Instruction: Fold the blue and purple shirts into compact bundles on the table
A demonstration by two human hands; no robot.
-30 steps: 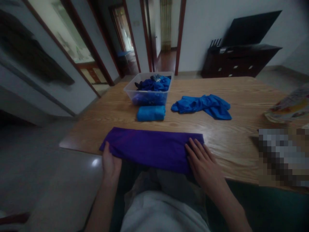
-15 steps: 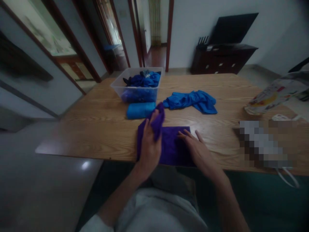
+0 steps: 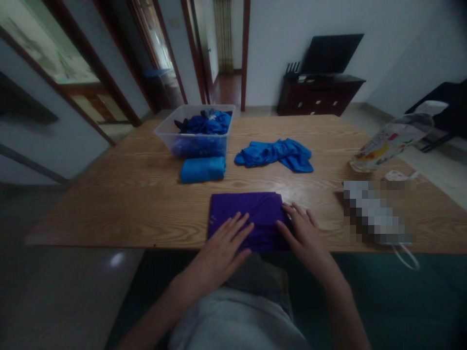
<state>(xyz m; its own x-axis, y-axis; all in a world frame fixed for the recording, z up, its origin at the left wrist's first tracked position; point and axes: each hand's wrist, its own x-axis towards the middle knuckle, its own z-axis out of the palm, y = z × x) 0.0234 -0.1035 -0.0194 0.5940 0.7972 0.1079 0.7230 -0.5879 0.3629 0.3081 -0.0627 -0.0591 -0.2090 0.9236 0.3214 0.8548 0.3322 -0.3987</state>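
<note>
A purple cloth [image 3: 255, 206], folded into a flat rectangle, lies at the near edge of the wooden table. My left hand [image 3: 222, 248] rests on its lower left part, fingers stretched out and flat. At the cloth's right edge is my right hand [image 3: 304, 233], fingers spread and touching the side. Neither hand grips anything. Beyond the cloth to the left lies a rolled blue cloth [image 3: 203, 169]. A crumpled blue cloth [image 3: 275, 153] sits farther back, right of the roll.
A clear plastic bin [image 3: 166, 131] full of blue and dark cloths stands at the back left of the table [image 3: 120, 204]. On the right are a clear printed plastic container [image 3: 390, 143] and a pixelated object with a white strap [image 3: 406, 257].
My left hand has let go of the lifted purple flap, now laid flat on the cloth, and moved down onto it. The right hand has shifted slightly to the cloth's right edge.
</note>
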